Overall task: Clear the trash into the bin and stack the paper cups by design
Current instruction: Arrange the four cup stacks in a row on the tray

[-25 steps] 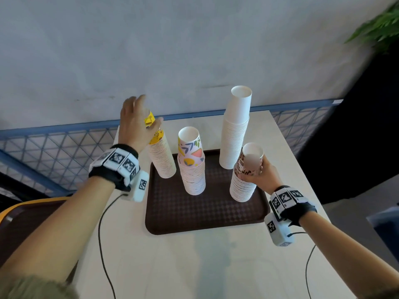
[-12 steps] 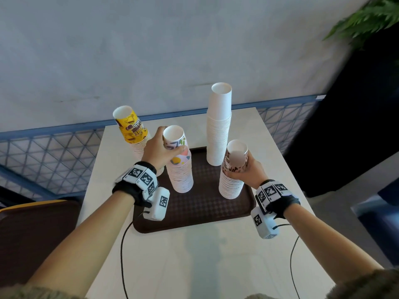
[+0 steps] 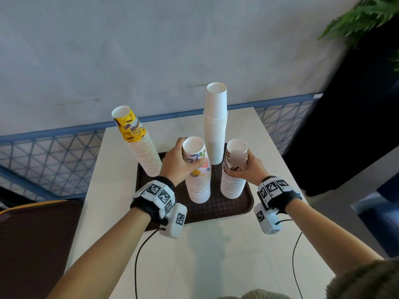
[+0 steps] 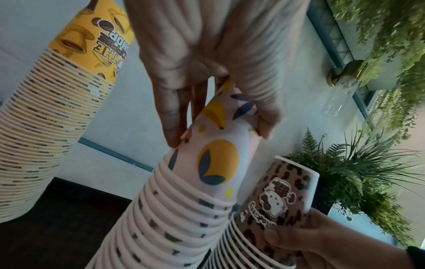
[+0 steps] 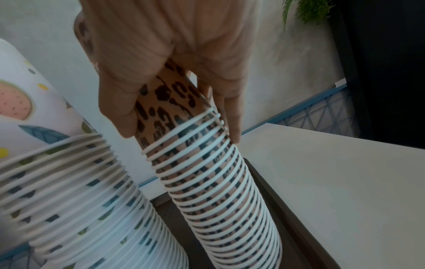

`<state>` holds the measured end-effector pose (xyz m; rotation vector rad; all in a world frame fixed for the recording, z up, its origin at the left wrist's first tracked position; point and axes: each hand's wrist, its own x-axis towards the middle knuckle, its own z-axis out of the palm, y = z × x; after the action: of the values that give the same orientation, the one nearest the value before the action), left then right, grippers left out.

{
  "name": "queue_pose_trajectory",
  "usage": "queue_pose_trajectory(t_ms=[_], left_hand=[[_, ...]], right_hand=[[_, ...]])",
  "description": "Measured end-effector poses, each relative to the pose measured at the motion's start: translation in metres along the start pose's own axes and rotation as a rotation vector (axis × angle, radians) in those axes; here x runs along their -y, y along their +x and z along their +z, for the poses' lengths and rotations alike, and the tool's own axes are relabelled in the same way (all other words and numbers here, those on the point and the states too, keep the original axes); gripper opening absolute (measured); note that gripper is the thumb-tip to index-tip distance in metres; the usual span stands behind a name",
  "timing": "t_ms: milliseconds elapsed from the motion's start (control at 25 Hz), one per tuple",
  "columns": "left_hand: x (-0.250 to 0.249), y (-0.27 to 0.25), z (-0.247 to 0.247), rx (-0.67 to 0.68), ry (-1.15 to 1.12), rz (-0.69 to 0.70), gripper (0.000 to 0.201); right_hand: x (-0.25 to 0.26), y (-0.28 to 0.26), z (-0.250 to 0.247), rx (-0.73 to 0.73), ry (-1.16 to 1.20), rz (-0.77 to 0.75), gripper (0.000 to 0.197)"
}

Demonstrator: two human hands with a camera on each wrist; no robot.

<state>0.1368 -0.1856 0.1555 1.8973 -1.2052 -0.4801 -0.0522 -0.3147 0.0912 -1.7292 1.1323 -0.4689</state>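
Note:
Several cup stacks stand on a brown tray (image 3: 216,212). My left hand (image 3: 183,162) grips the top cup of the fruit-and-leaf stack (image 3: 199,182), thumb and fingers curled round it (image 4: 218,116). My right hand (image 3: 248,169) grips the top cup of the leopard-print stack (image 3: 234,180), fingers wrapped on the cup above its rims (image 5: 170,102). A yellow coffee-print stack (image 3: 140,145) leans at the tray's left. A tall plain white stack (image 3: 216,124) stands behind, between my hands.
The tray sits on a white table (image 3: 205,255) against a grey wall. A blue mesh railing (image 3: 43,152) runs behind. A dark chair (image 3: 32,244) stands at the left. Green plants (image 3: 362,18) hang at the upper right. Wrist cables trail across the table.
My left hand left the yellow stack, moved right, and took hold of the fruit-and-leaf stack's top cup. My right hand stays on the leopard-print cup.

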Motion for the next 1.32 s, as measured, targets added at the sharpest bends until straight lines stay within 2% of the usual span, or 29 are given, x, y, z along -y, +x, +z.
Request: queue_pose_trajectory(t_ms=[280,600,720,840,960,1040,1120,1200,1320], left_hand=[[-0.011,0.004,0.014,-0.063,-0.019,-0.017,0.061],[-0.017,0.008,0.021,-0.044,-0.019,-0.036,0.059],[-0.015,0.01,0.019,-0.027,-0.009,-0.029,0.06],[-0.013,0.013,0.017,0.015,-0.002,-0.016,0.063],[-0.012,0.014,0.013,0.065,-0.057,0.006,0.065],[-0.018,0.018,0.004,0.014,-0.111,0.031,0.066],[-0.029,0.03,-0.01,-0.075,-0.151,0.071,0.064],[-0.042,0.05,-0.028,-0.124,-0.141,0.111,0.051],[-0.064,0.084,-0.052,-0.022,0.011,0.154,0.05]], right_hand=[[0.0,0.007,0.001,-0.043,0.028,-0.033,0.074],[-0.007,0.015,0.002,-0.017,0.016,-0.008,0.078],[-0.003,0.01,0.0,-0.004,-0.008,-0.03,0.09],[0.009,-0.005,-0.009,-0.099,0.001,-0.14,0.105],[0.034,-0.024,-0.016,-0.306,-0.055,-0.417,0.09],[0.054,-0.033,-0.012,-0.354,-0.085,-0.608,0.074],[0.07,-0.038,-0.003,-0.336,-0.1,-0.69,0.061],[0.084,-0.041,0.013,-0.254,-0.083,-0.672,0.062],[0.1,-0.036,0.033,-0.094,-0.043,-0.615,0.08]])
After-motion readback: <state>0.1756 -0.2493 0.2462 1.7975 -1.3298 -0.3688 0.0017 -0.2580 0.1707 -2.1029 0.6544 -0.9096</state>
